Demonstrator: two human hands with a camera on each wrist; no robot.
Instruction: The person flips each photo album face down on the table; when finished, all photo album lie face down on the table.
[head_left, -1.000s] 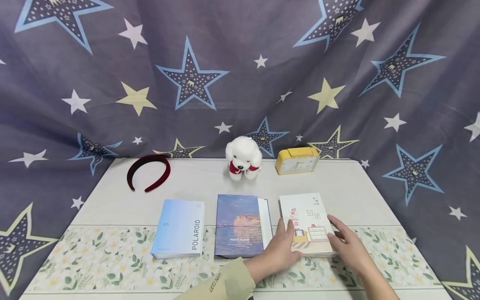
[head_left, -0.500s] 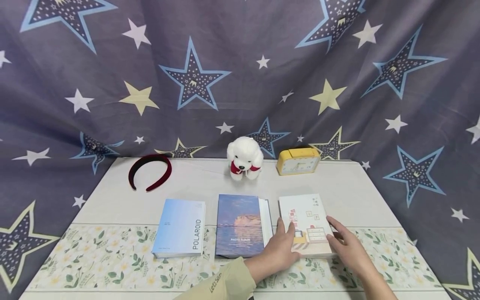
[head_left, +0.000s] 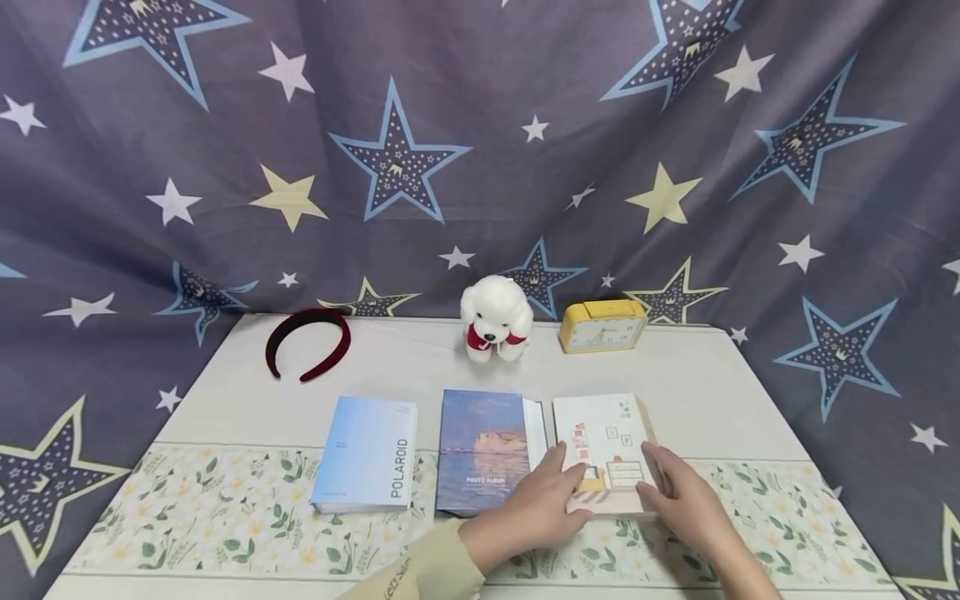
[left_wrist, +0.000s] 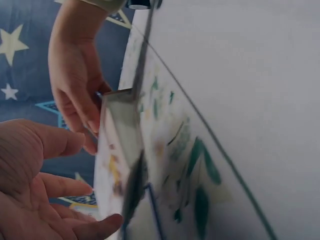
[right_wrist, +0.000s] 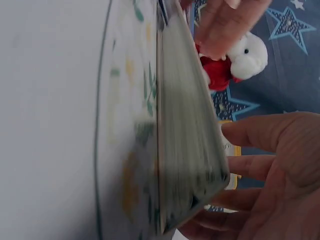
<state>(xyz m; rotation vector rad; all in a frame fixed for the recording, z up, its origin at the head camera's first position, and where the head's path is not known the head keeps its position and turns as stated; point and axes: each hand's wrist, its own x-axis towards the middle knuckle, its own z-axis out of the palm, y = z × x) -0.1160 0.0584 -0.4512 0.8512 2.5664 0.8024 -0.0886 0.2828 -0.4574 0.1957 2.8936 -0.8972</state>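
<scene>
Dark red headband point(head_left: 339, 353), an open arch with its two ends toward the person, lies at the far left of a white table point(head_left: 408, 360) with a floral band. Nearer the person is a blue album point(head_left: 363, 454), its "POLAROID" lettering running from near to far. Next to its right is a blue and purple photo album point(head_left: 480, 433), set front to back, with a white plush dog point(head_left: 495, 308) in red sitting behind it.

A person's left hand point(head_left: 540, 504), in a pale green sleeve point(head_left: 435, 558), reaches between that album and a white album point(head_left: 611, 450). Its fingers and thumb are spread apart, fingertips at the white album's left edge, thumb by the near edge.

The white album lies flat at right of centre, cover up. Its long axis runs away from the person, the far end leaning slightly left in the head view; the top of its printed room scene points away. Behind it stands a yellow clock point(head_left: 603, 329).

Farthest right, the right hand point(head_left: 690, 508) is at the white album's right edge, thumb and forefinger apart. How firmly either hand presses, I cannot tell.
</scene>
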